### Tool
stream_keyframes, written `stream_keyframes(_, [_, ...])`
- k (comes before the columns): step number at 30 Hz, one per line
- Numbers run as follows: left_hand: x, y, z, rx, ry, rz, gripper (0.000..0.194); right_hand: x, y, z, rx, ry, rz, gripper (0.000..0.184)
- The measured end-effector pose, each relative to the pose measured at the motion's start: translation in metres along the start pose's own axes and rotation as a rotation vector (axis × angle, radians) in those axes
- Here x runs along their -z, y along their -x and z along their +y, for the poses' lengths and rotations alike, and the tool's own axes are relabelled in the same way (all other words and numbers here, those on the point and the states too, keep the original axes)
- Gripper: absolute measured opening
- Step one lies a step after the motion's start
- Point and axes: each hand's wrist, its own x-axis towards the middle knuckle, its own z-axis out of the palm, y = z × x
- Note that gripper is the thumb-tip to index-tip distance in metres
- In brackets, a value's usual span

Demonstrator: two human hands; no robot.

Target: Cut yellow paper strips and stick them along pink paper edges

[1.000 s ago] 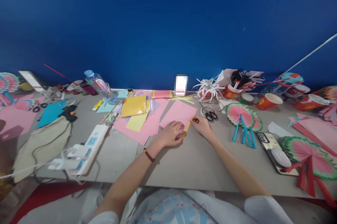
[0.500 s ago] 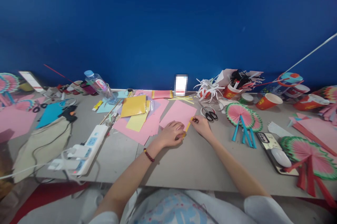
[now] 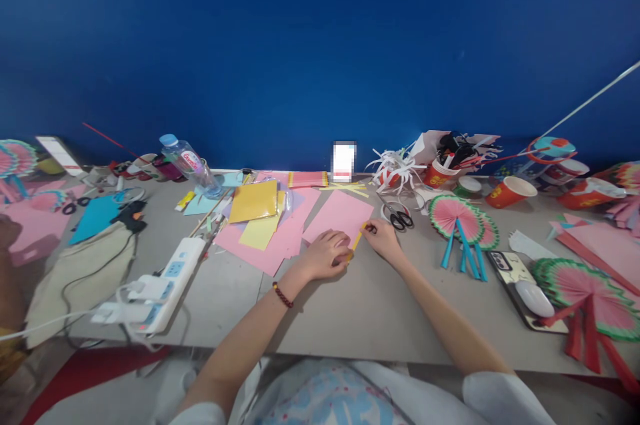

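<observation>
A narrow yellow paper strip lies along the right edge of a pink paper sheet. My left hand rests on the sheet's lower part, fingers curled, holding the strip's near end. At the far end, my right hand pinches the strip between thumb and fingers. Black-handled scissors lie just beyond my right hand. More yellow strips lie behind the sheet, below a propped phone with a blurred screen.
Left of my hands lie a yellow paper pack, a power strip and a tilted water bottle. On the right are pink-green paper fans, a red paper cup and a white mouse. A blue wall stands behind.
Another person's hand and arm have come in over the pink paper at the far left edge. My own hands and the yellow strip show hardly any movement.
</observation>
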Motion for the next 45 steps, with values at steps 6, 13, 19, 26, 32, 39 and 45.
stream_keyframes(6, [-0.002, 0.000, 0.003, 0.007, -0.042, 0.004, 0.031, 0.000, -0.001, 0.001, 0.007, 0.031, -0.008, 0.008])
stream_keyframes(13, [0.001, -0.006, 0.007, 0.011, -0.082, -0.022, 0.050, 0.001, -0.001, 0.000, -0.007, 0.048, -0.034, 0.008])
stream_keyframes(19, [0.005, -0.009, 0.015, 0.018, -0.144, -0.053, 0.048, 0.001, -0.001, -0.001, -0.007, 0.027, -0.008, 0.008])
stream_keyframes(26, [-0.002, -0.007, 0.023, 0.075, -0.166, -0.006, 0.041, 0.010, -0.004, -0.004, -0.021, -0.159, -0.011, 0.013])
stream_keyframes(32, [-0.009, -0.005, 0.020, 0.078, -0.148, 0.032, 0.041, 0.016, -0.013, -0.001, -0.046, -0.158, -0.026, 0.014])
stream_keyframes(39, [-0.013, -0.004, 0.019, 0.084, -0.148, 0.049, 0.043, 0.013, -0.016, 0.003, -0.020, -0.075, -0.011, 0.015])
stream_keyframes(45, [-0.013, -0.003, 0.019, 0.091, -0.132, 0.046, 0.043, 0.011, -0.017, 0.004, -0.010, -0.031, 0.023, 0.014])
